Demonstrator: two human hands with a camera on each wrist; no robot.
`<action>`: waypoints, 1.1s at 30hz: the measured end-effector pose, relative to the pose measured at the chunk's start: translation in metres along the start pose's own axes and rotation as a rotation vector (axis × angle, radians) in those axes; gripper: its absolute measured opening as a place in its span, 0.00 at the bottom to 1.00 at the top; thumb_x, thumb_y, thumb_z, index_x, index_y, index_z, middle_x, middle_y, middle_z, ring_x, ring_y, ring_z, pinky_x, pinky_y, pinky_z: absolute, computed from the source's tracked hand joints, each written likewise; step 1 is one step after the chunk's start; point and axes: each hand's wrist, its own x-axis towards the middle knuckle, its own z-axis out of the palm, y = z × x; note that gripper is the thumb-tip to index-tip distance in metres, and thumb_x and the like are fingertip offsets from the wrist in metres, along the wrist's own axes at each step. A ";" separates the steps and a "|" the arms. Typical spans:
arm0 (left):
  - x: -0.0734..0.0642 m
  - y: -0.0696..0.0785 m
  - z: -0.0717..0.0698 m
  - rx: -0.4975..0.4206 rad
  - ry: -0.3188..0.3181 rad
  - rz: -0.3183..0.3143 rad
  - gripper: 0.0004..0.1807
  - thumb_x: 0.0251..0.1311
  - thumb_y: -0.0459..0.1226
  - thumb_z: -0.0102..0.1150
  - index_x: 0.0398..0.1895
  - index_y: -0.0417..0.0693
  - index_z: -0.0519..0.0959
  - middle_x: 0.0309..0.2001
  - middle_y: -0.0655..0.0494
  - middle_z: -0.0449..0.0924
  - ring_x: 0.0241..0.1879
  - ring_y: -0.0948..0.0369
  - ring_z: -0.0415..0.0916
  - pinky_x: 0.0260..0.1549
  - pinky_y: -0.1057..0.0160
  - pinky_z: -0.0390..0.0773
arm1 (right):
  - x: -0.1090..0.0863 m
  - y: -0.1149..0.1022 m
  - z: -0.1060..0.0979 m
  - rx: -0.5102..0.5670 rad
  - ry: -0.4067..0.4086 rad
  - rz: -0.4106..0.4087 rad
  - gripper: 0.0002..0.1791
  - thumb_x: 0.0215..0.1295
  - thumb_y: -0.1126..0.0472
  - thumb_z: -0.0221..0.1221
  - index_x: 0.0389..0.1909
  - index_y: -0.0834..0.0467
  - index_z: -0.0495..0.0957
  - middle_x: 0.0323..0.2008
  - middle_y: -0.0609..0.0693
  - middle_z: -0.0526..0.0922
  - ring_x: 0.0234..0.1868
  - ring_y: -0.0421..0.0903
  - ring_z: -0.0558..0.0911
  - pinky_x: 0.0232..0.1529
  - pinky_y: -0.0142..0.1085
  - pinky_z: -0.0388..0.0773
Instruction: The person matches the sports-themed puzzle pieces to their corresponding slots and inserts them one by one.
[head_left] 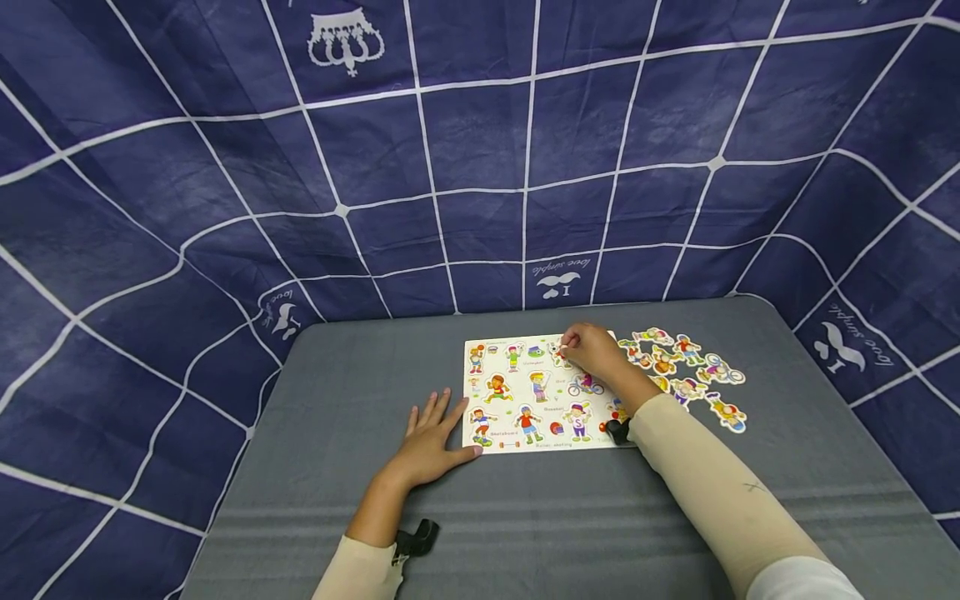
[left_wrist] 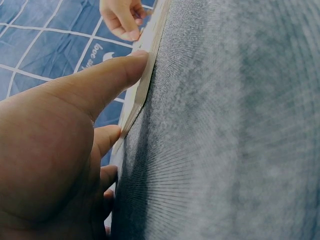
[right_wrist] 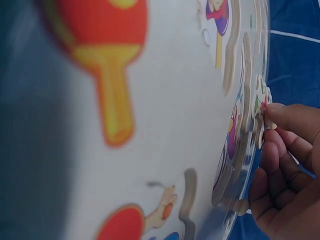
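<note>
A flat wooden puzzle board [head_left: 519, 392] with printed figures of children playing sports lies on the table. At its upper right part, my right hand [head_left: 594, 352] pinches a small figure-shaped puzzle piece [right_wrist: 261, 104] between thumb and fingertips. In the right wrist view the piece stands tilted at the board's surface, beside a cut-out recess. My left hand [head_left: 429, 442] rests with spread fingers at the board's left edge. Its thumb and index finger touch that side, and in the left wrist view the thumb lies against the board's edge [left_wrist: 145, 90].
Several loose figure pieces [head_left: 686, 390] lie in a loose cluster right of the board, some overlapping. A grey cloth [head_left: 360, 367] covers the table. Blue curtain [head_left: 480, 225] with white lines hangs behind and at both sides.
</note>
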 end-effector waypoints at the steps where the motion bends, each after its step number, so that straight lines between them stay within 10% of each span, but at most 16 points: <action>1: 0.000 0.000 0.000 0.003 0.000 0.000 0.50 0.58 0.67 0.61 0.81 0.63 0.55 0.83 0.49 0.41 0.83 0.47 0.33 0.77 0.35 0.32 | 0.000 0.000 0.000 -0.005 -0.002 0.000 0.04 0.64 0.61 0.64 0.36 0.58 0.81 0.31 0.50 0.81 0.33 0.45 0.77 0.38 0.35 0.71; 33: 0.000 0.001 -0.001 0.007 0.001 -0.006 0.50 0.59 0.66 0.61 0.81 0.64 0.55 0.83 0.48 0.41 0.83 0.47 0.33 0.77 0.35 0.33 | 0.002 0.003 0.001 -0.029 -0.024 0.011 0.05 0.65 0.61 0.63 0.38 0.56 0.83 0.32 0.50 0.81 0.33 0.45 0.77 0.38 0.35 0.70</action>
